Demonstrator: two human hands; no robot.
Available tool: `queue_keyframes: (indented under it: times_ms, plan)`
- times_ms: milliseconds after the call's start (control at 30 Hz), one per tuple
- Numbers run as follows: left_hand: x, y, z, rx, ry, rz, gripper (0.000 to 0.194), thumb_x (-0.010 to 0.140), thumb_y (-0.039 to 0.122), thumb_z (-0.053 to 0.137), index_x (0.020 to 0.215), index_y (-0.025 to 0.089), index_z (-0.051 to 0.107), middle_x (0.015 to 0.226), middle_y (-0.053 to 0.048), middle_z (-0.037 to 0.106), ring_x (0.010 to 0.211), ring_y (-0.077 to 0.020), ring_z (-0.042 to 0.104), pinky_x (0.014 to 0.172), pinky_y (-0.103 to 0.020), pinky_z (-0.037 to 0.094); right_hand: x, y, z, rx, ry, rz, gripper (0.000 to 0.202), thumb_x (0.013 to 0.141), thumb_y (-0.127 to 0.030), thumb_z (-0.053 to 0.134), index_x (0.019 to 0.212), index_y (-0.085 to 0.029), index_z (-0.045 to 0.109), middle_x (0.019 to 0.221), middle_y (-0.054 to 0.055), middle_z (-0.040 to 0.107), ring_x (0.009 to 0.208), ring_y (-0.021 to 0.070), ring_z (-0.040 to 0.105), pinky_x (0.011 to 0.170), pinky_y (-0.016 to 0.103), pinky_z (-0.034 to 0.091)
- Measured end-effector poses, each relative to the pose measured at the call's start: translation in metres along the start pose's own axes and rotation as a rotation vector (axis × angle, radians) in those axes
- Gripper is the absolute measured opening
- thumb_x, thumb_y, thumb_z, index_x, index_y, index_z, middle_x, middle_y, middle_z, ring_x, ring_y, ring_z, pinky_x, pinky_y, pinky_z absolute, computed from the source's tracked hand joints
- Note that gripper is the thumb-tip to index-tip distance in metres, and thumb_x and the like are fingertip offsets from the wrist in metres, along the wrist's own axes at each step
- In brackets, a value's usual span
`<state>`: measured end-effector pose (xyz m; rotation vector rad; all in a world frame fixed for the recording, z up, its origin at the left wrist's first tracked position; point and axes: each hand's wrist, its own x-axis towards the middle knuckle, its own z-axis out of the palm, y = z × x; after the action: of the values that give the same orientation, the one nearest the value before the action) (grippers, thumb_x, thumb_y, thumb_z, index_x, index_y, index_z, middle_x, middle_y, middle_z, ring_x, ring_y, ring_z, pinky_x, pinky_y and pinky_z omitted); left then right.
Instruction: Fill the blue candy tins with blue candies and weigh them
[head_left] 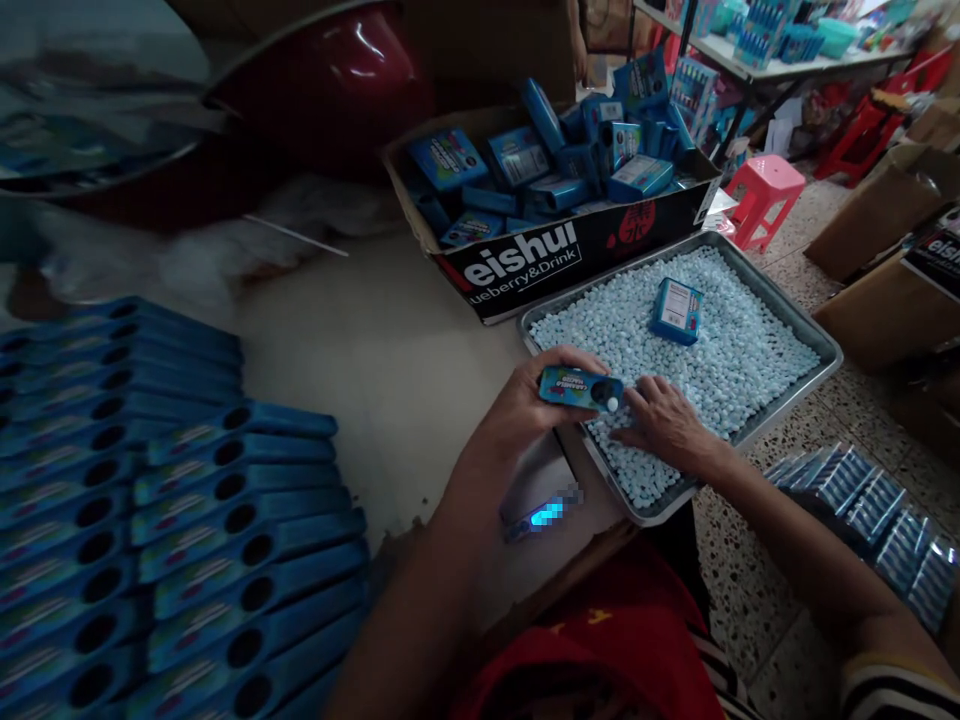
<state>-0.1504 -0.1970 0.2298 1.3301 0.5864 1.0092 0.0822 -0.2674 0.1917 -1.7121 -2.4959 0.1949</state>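
My left hand [544, 395] grips a small blue candy box [574, 388] by its sides. A round hole shows in the box's narrow face, with one white candy ball [613, 404] at the hole. Beside the box's right end is my right hand [667, 425], fingers bent and thumb held apart, low over the candies. Whether a candy sits under its fingers I cannot make out. Both hands are at the near left part of a metal tray [787, 410] filled with small white balls [750, 310]. Another blue box [677, 310] lies on the candies.
Behind the tray, an open carton [525, 265] holds many blue boxes. Rows of blue boxes with dark holes [247, 550] stand at left. A phone [544, 505] lies near the table edge. A red bowl [322, 90], a pink stool [765, 195] and wrapped packs [877, 510] surround the workplace.
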Motion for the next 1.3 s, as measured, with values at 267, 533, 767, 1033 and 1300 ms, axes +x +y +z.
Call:
queue_keyframes:
  times_ms: [267,533,767,1033,1300]
  plan:
    - [-0.013,0.014,-0.013,0.124,0.205,-0.258,0.058,0.049,0.023,0.108,0.098,0.02,0.078,0.093,-0.003,0.082,0.084,-0.0213,0.076,0.078,-0.031,0.061,0.038,0.03,-0.016,1.483,0.035,0.421,0.032,0.084,-0.048,0.078,0.093,-0.023,0.06,0.074,-0.002,0.058,0.056,0.0115,0.042,0.049,0.025,0.023]
    - [0.008,0.019,0.03,0.191,0.151,-0.372,0.064,0.049,0.034,0.104,0.104,0.019,0.075,0.09,-0.004,0.078,0.087,-0.0257,0.075,0.077,-0.035,0.06,0.073,-0.021,-0.072,2.019,0.568,0.207,0.048,0.089,-0.061,0.085,0.081,-0.025,0.054,0.078,-0.003,0.059,0.06,0.0095,0.046,0.049,0.023,0.037]
    - [0.018,0.01,0.038,0.355,0.139,-0.315,0.057,0.055,0.036,0.1,0.106,0.02,0.077,0.095,-0.005,0.08,0.094,-0.0285,0.076,0.079,-0.036,0.058,0.083,-0.03,-0.069,1.802,0.831,0.288,0.065,0.093,-0.079,0.076,0.073,-0.026,0.043,0.067,-0.006,0.042,0.058,0.0113,0.041,0.053,0.026,0.04]
    - [0.035,-0.013,0.048,0.397,0.178,-0.199,0.053,0.056,0.025,0.101,0.103,0.021,0.079,0.089,-0.002,0.078,0.086,-0.0255,0.075,0.07,-0.032,0.055,0.075,-0.016,-0.076,1.666,0.792,0.371,0.068,0.097,-0.088,0.063,0.076,-0.027,0.041,0.07,-0.003,0.039,0.065,0.0149,0.049,0.061,0.028,0.049]
    - [0.031,-0.017,0.05,0.293,0.181,-0.197,0.053,0.057,0.024,0.101,0.104,0.022,0.077,0.091,-0.002,0.077,0.087,-0.0237,0.073,0.074,-0.032,0.054,0.072,0.02,-0.07,1.917,0.714,0.333,0.063,0.096,-0.082,0.072,0.079,-0.027,0.046,0.062,-0.008,0.028,0.053,0.0124,0.031,0.049,0.025,0.037]
